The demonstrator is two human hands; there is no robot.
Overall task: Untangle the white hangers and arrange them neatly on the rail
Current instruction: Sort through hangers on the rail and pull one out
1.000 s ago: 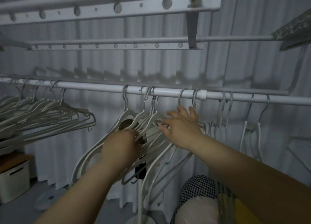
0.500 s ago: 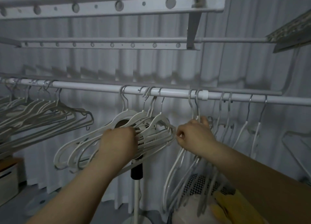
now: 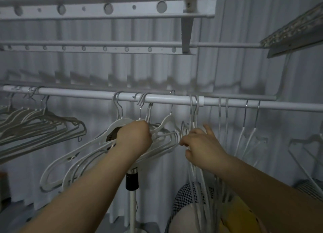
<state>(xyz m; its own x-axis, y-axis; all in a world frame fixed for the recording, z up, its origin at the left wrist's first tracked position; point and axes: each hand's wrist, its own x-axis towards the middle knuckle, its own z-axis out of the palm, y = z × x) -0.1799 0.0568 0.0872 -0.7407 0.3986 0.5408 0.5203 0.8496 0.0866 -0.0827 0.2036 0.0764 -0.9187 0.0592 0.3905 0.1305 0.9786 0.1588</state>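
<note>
From the head camera: grips with the left hand (image 3: 133, 138), fingers curled, a tilted tangle of smooth white hangers (image 3: 123, 121) hooked by metal wire on the round white rail (image 3: 78, 93). Pinches their curved ends with the right hand (image 3: 204, 146), outer fingers spread.

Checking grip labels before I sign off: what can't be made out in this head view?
All in the head view:
- Left hand: fingertips hidden behind its knuckles, inside the tangled white hangers.
- Right hand: blur hides which hanger it pinches.
- Grey hangers: cut off by the left edge.
</note>
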